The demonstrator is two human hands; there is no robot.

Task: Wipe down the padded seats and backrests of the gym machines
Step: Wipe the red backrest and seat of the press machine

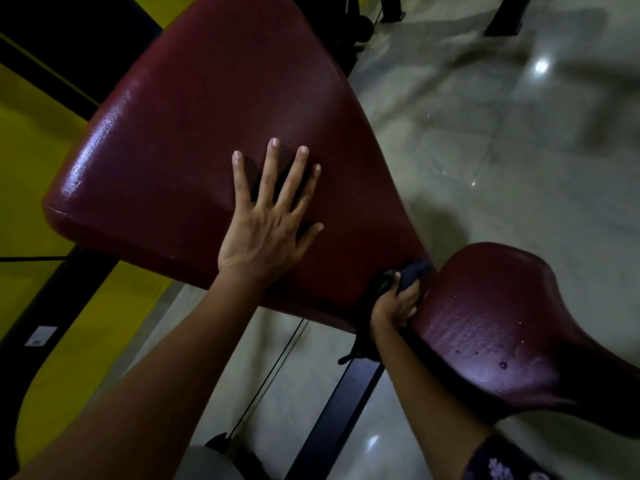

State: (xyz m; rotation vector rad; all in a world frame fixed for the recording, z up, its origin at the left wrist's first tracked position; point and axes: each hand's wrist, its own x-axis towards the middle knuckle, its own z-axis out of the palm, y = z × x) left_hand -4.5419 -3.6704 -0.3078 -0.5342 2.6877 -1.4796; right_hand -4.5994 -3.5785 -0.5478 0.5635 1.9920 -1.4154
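Fingers (266, 174) of our left hand (266, 233) lie straight and spread wide, flat on the dark red padded backrest (214, 109), which fills the upper left and centre of the frame and narrows toward the lower right. Our palm rests near the backrest's lower edge and grips nothing. Lower and to the right, our right hand (396, 304) has its fingers curled around a dark cloth (414, 271), pressing it into the narrow gap where the backrest meets the padded seat (512, 327). We see a bunch of cloth sticking up above the knuckles and touching the backrest's narrow end; a dark strip also hangs below the wrist, though we cannot tell whether it belongs to the cloth. That seat, the same dark red, sits at the lower right of the frame with a few small droplets on its surface. Behind the pads, a glossy pale tiled floor (519, 150) spreads across the right side, and yellow-and-black panels (31, 140) run down the left edge. A black frame bar (339, 403) slants under the pads at bottom centre.
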